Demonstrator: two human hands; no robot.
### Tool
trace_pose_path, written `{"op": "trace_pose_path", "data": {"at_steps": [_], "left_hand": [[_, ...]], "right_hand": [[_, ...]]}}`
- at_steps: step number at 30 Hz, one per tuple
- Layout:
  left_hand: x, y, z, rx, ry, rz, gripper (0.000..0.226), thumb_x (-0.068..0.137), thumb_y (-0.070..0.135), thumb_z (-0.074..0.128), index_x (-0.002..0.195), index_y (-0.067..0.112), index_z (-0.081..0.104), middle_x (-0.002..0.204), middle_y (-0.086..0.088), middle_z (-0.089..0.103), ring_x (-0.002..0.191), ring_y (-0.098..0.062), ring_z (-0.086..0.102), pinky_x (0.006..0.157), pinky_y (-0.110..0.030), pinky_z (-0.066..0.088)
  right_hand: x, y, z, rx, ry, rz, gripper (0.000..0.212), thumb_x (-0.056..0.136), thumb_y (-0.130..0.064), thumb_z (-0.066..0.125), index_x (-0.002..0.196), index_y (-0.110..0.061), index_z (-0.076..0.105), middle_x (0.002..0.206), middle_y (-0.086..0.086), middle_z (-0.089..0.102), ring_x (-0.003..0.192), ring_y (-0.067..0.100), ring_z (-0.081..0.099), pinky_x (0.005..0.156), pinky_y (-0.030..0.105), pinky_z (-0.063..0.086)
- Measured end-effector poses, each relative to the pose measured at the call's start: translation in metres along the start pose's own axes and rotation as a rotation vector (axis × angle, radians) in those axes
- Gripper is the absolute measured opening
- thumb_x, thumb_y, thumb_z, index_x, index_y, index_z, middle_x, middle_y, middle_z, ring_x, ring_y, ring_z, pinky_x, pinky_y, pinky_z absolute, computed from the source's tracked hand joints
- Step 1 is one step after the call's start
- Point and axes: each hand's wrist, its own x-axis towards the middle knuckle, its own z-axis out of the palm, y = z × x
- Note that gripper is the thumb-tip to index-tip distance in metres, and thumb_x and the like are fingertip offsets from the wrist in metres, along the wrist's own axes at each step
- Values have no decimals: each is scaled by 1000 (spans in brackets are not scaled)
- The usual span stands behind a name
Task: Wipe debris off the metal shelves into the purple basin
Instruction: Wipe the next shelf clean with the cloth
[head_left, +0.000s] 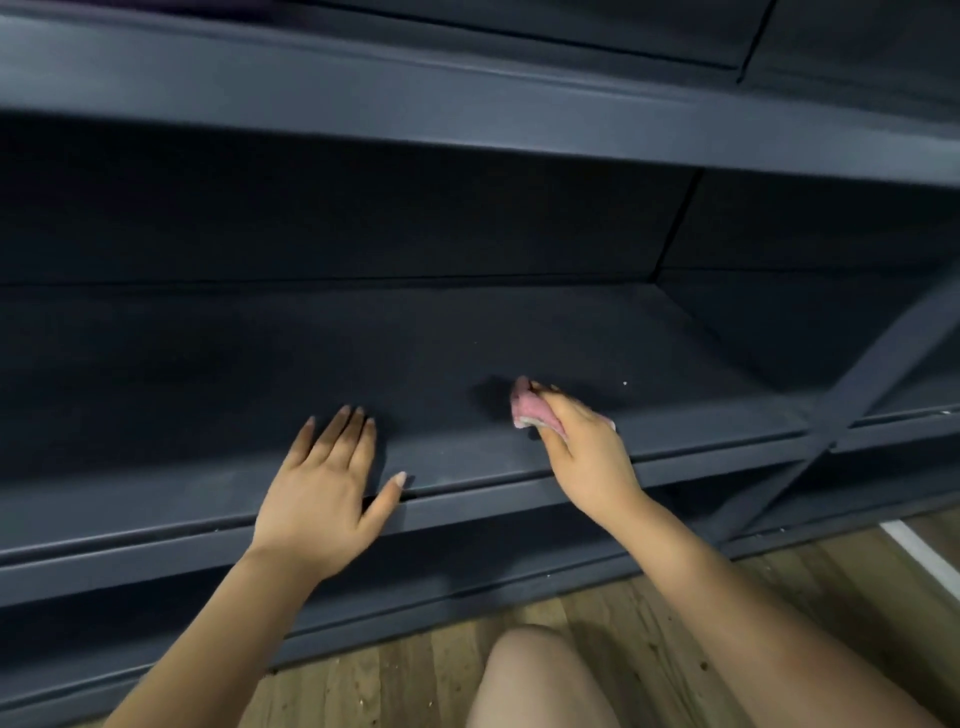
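Mid-wipe: right hand (582, 441) grips pink cloth (527, 408) on the dark shelf (467, 343); left hand (322, 478) rests flat, fingers straight. Basin not in view. Next, prob: sweep white speck (625, 383) fwd to edge.

Dark metal shelf (467, 343), left hand (324, 491) flat at its front edge, fingers straight, right hand (584, 441) gripping pink cloth (530, 408) on the shelf, white speck (625, 383) nearby, wooden floor (597, 623) below
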Motion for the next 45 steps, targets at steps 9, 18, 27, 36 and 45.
{"op": "trace_pose_path", "data": {"at_steps": [9,18,27,36,45], "left_hand": [[27,42,11,-38,-33,35,83,99,56,11,120,-6,62,125,-19,61,119,-33,57,103,-38,25],[27,41,12,4,-27,17,81,100,56,13,122,-7,60,128,-20,59,118,-32,58,104,-35,25],[33,51,0,2,-167,12,80,100,53,11,123,-7,59,128,-20,59,118,-32,58,104,-37,24],[120,135,-9,-191,-232,158,89,83,71,-6,153,15,-3,160,2,-15,144,-8,-17,115,-27,-14],[126,141,7,-191,-292,184,108,59,66,-21,153,15,-4,160,2,-14,145,-7,-15,110,-23,-16]], "right_hand": [[21,119,-63,-231,117,371,28,96,-17,46,122,-10,57,118,15,58,108,34,54,86,35,39],[71,37,14,-258,-124,83,45,94,-25,47,139,-21,41,145,-2,42,134,18,36,101,20,17],[80,8,24,-40,-279,51,36,98,-17,41,133,-24,45,129,6,54,117,28,51,88,29,38],[44,174,-89,-280,16,529,39,93,-10,45,132,-7,48,127,21,53,113,39,50,91,37,39],[93,112,-25,-281,-153,311,43,95,-21,45,138,-21,41,140,6,46,129,23,42,102,25,29]]}}
